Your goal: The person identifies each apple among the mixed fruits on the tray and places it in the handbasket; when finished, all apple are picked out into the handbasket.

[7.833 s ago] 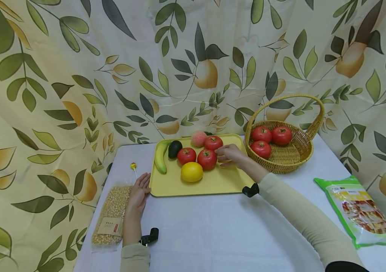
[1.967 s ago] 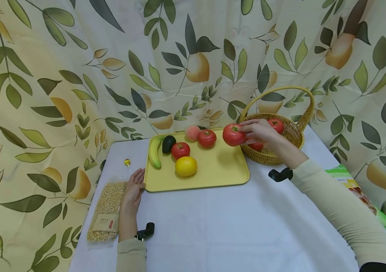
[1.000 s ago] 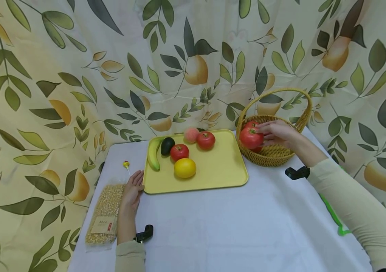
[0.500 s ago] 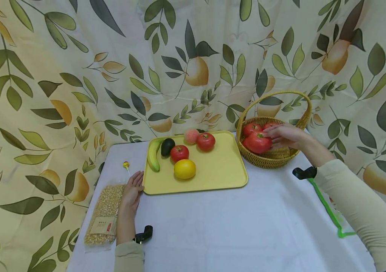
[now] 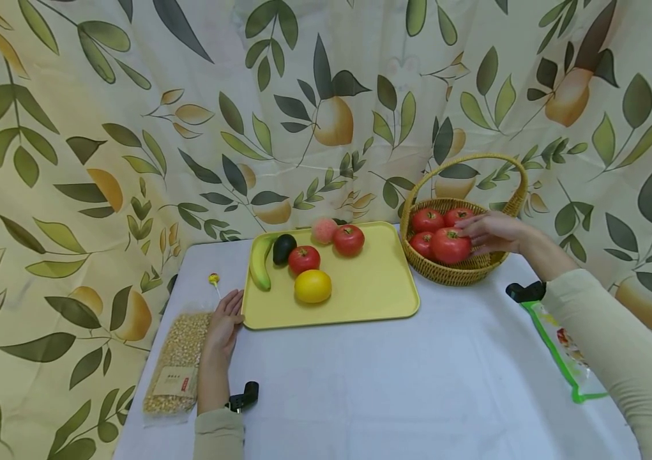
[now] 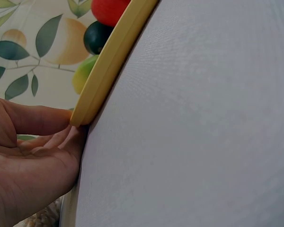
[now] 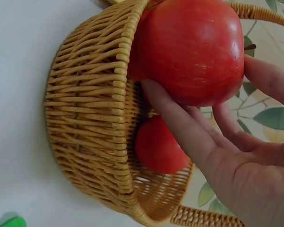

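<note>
Fingers of the right hand (image 5: 493, 232) grip a round, glossy red fruit (image 5: 451, 245) at the mouth of the golden wicker basket (image 5: 453, 275). The left hand's (image 5: 224, 323) fingers lie loose, thumb touching the yellow rectangular tray (image 5: 376, 281), whose bright-yellow oval lemon (image 5: 312, 286) only the head view shows.

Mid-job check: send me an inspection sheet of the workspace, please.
Surface: white tablecloth, lightly creased.
Job's things: wicker basket with three red apples besides the held one; yellow tray bearing two red apples, peach, avocado, banana, lemon.
Clutter: bag of corn kernels; lollipop; green-edged bag, partly hidden by right sleeve.
Left hand: touches tray's near left corner.
Right hand: holds apple at basket; whether it rests on anything, unclear.
Cables: nothing seen.
Surroundings: leaf-and-fruit-print curtain behind table.
</note>
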Demonstrator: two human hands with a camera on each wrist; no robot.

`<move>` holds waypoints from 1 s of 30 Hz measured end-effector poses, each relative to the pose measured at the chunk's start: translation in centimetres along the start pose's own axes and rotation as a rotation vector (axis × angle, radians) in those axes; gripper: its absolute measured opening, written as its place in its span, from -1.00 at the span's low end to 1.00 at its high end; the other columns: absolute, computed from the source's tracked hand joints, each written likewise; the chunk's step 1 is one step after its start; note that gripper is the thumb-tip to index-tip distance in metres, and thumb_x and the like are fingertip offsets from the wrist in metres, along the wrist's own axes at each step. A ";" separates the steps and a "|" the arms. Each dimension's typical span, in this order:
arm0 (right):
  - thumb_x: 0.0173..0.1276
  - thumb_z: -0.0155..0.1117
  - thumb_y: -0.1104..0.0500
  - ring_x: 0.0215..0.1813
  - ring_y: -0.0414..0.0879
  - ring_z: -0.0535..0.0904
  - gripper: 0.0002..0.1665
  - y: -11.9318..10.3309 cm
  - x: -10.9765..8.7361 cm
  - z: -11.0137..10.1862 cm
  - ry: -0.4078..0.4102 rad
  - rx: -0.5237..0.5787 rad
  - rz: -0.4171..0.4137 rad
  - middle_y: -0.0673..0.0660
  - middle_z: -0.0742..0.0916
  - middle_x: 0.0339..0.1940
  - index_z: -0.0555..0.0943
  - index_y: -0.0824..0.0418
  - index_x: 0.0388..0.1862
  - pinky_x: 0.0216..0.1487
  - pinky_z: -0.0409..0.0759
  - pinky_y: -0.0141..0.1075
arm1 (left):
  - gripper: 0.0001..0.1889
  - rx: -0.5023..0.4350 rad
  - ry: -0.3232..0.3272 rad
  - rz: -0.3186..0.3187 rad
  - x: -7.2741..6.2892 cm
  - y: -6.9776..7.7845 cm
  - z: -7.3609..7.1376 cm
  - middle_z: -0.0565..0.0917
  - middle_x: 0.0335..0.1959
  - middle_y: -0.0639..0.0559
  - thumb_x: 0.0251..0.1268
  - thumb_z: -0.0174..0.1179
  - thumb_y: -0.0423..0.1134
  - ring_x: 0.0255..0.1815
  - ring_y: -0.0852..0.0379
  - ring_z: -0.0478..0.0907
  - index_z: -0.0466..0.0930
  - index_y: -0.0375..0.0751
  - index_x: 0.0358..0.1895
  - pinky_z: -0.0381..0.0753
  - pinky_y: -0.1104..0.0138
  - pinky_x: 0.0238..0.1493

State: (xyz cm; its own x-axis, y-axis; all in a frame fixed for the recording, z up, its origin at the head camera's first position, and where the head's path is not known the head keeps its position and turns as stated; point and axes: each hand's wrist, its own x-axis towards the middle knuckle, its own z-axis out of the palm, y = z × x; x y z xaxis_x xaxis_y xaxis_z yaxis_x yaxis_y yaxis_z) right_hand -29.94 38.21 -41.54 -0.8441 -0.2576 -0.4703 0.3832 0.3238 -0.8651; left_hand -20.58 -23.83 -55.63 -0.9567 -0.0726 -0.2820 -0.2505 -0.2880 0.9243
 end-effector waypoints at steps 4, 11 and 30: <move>0.61 0.14 0.16 0.12 0.03 0.63 -0.23 0.2 0.0 -0.2 0.003 0.000 0.010 0.37 0.38 0.50 0.14 0.43 0.64 0.30 0.63 0.09 | -0.17 0.012 0.002 0.002 0.1 0.0 -0.1 0.11 0.68 -0.20 0.34 -0.23 -0.77 0.69 -0.03 0.04 -0.04 -0.27 0.69 0.11 0.18 0.66; 0.60 0.17 0.18 0.08 0.03 0.66 -0.30 0.8 -0.1 -0.5 0.001 0.027 0.026 0.09 0.65 0.14 0.26 0.42 0.59 0.27 0.66 0.10 | -0.17 0.009 0.007 -0.009 0.0 0.0 0.0 0.13 0.68 -0.20 0.35 -0.22 -0.77 0.69 -0.03 0.05 -0.03 -0.27 0.68 0.13 0.19 0.65; 0.59 0.21 0.15 0.03 0.02 0.68 -0.40 1.4 -0.3 -0.8 0.008 0.097 0.053 0.02 0.72 -0.06 0.43 0.32 0.52 0.34 0.57 0.16 | -0.17 0.004 0.012 -0.010 0.0 -0.1 0.1 0.15 0.67 -0.18 0.35 -0.22 -0.77 0.68 -0.02 0.08 -0.03 -0.26 0.68 0.14 0.20 0.65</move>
State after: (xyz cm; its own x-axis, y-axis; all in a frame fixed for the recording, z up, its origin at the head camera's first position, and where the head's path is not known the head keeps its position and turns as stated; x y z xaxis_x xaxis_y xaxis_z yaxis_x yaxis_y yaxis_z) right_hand -29.42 39.49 -42.48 -0.8246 -0.2355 -0.5144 0.4611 0.2473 -0.8522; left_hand -20.61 -23.70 -55.68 -0.9521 -0.0813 -0.2946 -0.2611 -0.2850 0.9223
